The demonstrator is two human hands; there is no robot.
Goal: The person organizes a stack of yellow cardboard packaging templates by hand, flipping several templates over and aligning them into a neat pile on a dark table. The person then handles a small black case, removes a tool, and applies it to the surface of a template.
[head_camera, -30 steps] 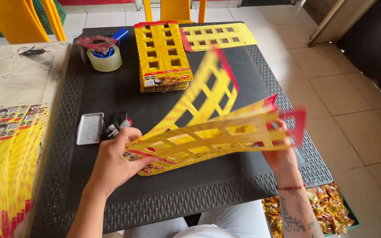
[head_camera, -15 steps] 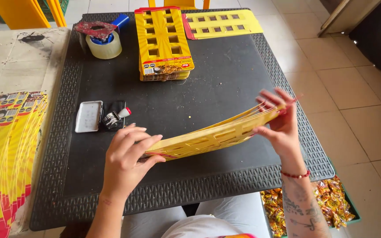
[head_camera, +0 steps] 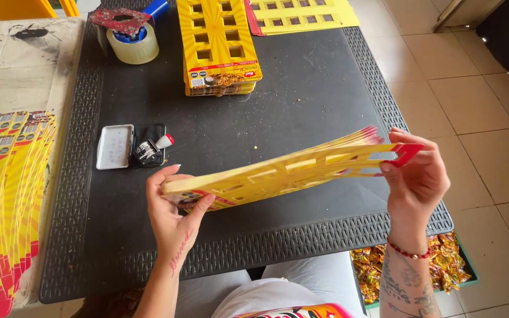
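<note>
The left hand (head_camera: pixel 175 215) is pinching one end of a bundle of yellow cards (head_camera: pixel 284 172) between thumb and fingers, and the right hand (head_camera: pixel 419 179) is gripping the red-tipped far end. The bundle is hanging level above the black table (head_camera: pixel 301 88), its cards punched with rows of square holes and fanning slightly at the right.

Behind the left hand, a small stamp (head_camera: pixel 148 150) is lying beside an open white tin (head_camera: pixel 115 146). Farther back are sitting a card stack (head_camera: pixel 216 44) and a tape roll (head_camera: pixel 132 44). More cards (head_camera: pixel 4 200) are lying overlapped at left. What seems to be a crate of wrapped sweets (head_camera: pixel 443 268) is resting on the tiled floor (head_camera: pixel 478 88).
</note>
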